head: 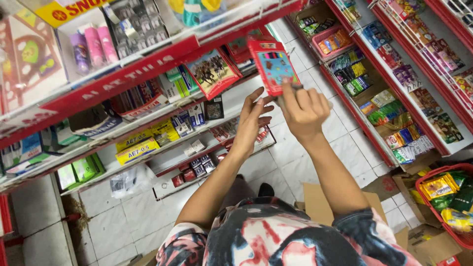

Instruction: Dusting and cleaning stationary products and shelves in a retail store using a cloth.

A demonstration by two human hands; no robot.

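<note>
My right hand (303, 109) is raised in front of me, its fingers closed on the lower edge of a flat red packet (272, 65) with a blue picture panel. The packet stands upright, close to the red-edged shelf (123, 79) on the left. My left hand (252, 120) is just below and left of it, fingers spread and nothing in it; its fingertips reach toward the packet's lower corner. A similar red picture packet (213, 72) leans on the shelf beside them.
The left shelves hold boxes, yellow packs (137, 147) and small stationery items. Another shelf unit (394, 83) with colourful snack packs runs along the right. A red basket (446, 202) of packets and cardboard boxes (320, 202) sit on the white tiled floor.
</note>
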